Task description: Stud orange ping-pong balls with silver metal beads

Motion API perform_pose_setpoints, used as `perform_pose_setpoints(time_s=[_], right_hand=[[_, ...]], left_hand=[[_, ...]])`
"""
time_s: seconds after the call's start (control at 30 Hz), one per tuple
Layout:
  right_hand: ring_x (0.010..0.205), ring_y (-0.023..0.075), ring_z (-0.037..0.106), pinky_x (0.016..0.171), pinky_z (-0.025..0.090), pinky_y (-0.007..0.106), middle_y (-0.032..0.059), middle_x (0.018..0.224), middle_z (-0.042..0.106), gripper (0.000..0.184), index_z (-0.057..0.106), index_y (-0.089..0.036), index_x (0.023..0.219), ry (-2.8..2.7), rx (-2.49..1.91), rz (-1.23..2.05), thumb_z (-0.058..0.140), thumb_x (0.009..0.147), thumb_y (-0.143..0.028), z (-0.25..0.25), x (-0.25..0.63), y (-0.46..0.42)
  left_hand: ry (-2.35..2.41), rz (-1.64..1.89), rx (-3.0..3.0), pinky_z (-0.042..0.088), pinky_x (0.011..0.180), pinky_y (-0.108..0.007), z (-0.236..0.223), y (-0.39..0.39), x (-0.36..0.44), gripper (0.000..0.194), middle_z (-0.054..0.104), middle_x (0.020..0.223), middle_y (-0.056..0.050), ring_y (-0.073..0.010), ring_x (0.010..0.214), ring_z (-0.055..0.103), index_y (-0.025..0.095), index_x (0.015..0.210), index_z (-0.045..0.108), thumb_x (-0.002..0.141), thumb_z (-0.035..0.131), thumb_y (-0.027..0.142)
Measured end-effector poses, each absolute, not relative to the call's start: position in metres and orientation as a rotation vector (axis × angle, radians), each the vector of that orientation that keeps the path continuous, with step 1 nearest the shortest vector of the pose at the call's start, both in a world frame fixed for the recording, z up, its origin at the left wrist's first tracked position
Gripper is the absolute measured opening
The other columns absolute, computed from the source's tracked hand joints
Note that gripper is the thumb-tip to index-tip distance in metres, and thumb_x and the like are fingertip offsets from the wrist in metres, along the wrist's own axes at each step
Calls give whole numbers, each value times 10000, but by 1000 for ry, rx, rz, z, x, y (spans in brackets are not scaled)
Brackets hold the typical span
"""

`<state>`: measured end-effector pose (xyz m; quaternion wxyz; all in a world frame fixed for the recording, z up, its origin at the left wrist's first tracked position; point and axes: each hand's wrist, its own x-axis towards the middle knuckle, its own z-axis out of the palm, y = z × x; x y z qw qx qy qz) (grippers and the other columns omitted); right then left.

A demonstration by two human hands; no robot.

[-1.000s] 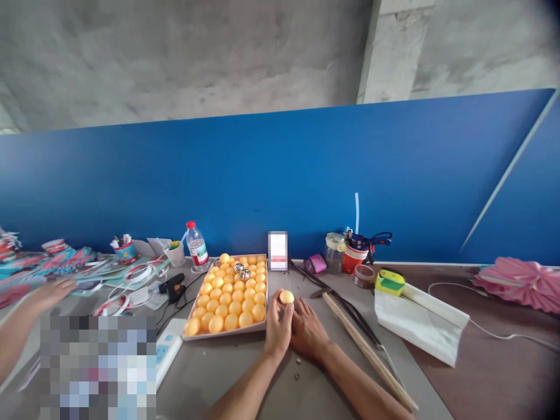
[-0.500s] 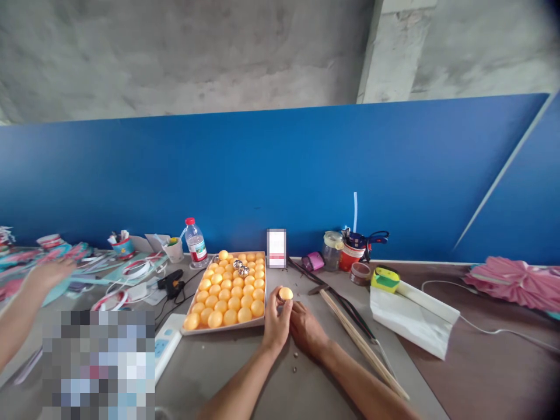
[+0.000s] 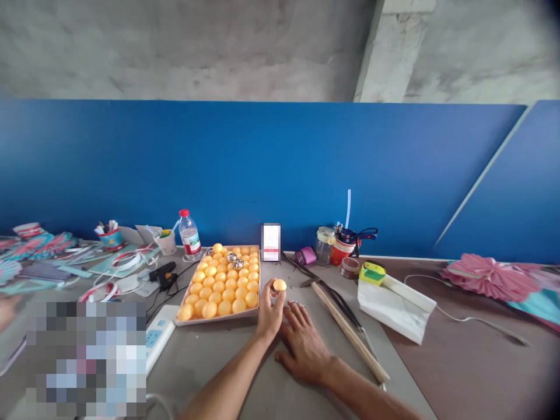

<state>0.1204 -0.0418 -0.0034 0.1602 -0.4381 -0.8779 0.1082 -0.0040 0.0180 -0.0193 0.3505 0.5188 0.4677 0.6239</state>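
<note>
My left hand (image 3: 269, 315) is closed around an orange table tennis ball (image 3: 280, 285), held upright just above the table. Something dark and shiny shows at the ball's side, too small to make out. Close beside it, my right hand (image 3: 306, 347) lies palm down with its fingers spread on the grey tabletop. Tiny silvery bits (image 3: 296, 303) show at its fingertips; whatever lies under the palm is hidden. Left of my hands stands a shallow box (image 3: 219, 318) filled with rows of orange balls, with a few shiny silver balls (image 3: 237, 263) on top.
A power strip (image 3: 158, 339) and a black glue gun (image 3: 165, 275) with its cord lie left of the box. Behind stands a bottle (image 3: 191, 238). To the right are thin wooden sticks (image 3: 350, 332), a jar (image 3: 324, 248) and white sheeting (image 3: 394, 309). Another person's hand (image 3: 6, 309) is at far left.
My right hand has opened from a closed pose beside the left and now lies spread and flat, nearer me. The other person's arm has drawn back leftward. The view has shifted slightly.
</note>
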Motion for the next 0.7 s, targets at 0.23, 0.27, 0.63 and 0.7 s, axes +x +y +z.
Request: perform_pose_setpoints(time_s=[0.23,0.27,0.63,0.7], right_hand=[[1382,312,122,1102,39,516,116,1474,292,554,386,-211,1371,-2498,-1400,166,433,855,-406,-12,117,-20],[1376,312,146,1101,47,512,117,1452,334,509,433,-205,1338,-2471,-1432,128,416,867,-398,-14,118,-15],[1365,304,164,1099,58,522,75,1445,354,523,357,-243,1388,-2552,-1378,-53,409,870,-290,-12,115,12],[1358,312,181,1092,62,543,69,1438,368,527,337,-267,1398,-2629,-1317,1,400,875,-283,-10,112,13]], left_hand=[[1202,1619,1373,431,873,-357,-19,18,-4,410,590,1085,-105,-210,955,558,165,1139,527,788,572,374],[1202,1621,1372,433,871,-355,-19,18,-4,405,590,1081,-104,-206,949,558,164,1135,528,790,571,373],[1212,1628,1388,456,839,-342,-12,15,-3,394,588,1082,-104,-190,912,568,165,1125,526,797,560,381],[1203,1626,1378,461,833,-340,-12,14,-3,401,591,1091,-106,-201,941,573,167,1129,526,796,561,387]])
